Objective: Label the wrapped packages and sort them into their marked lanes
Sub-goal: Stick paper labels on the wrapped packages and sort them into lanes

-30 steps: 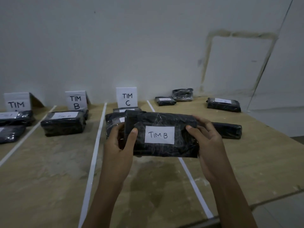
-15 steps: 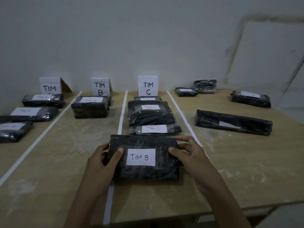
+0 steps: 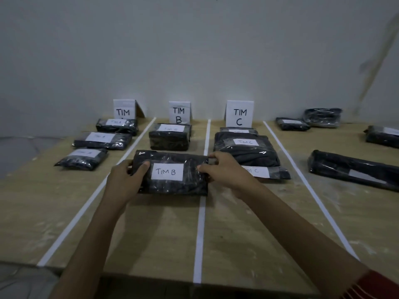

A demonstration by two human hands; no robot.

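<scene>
The left hand [image 3: 124, 182] and right hand [image 3: 226, 171] grip the two short ends of a black wrapped package [image 3: 190, 180], each with the thumb on top and the fingers curled round the edge. Its white label [image 3: 167, 172] reads "TIM B". The package lies flat in the middle lane, its right end over the tape line [image 3: 201, 212] on the C side. Whether it rests on the counter [image 3: 151, 234] or sits just above it, I cannot tell.

Just beyond it in the same lane lies another B package [image 3: 169, 137], in front of the B sign [image 3: 179, 113]. To the right, below the C sign [image 3: 239, 114], three C packages [image 3: 246, 149] lie in a row, the nearest partly hidden behind the right hand. In the left lane are three more packages [image 3: 102, 140], and the sign [image 3: 123, 110] behind them shows only "TIM".

Past the rightmost tape line lie a long package [image 3: 354, 169] and three smaller ones [image 3: 291, 124]. A red sleeve [image 3: 377, 285] shows at the lower right corner.
</scene>
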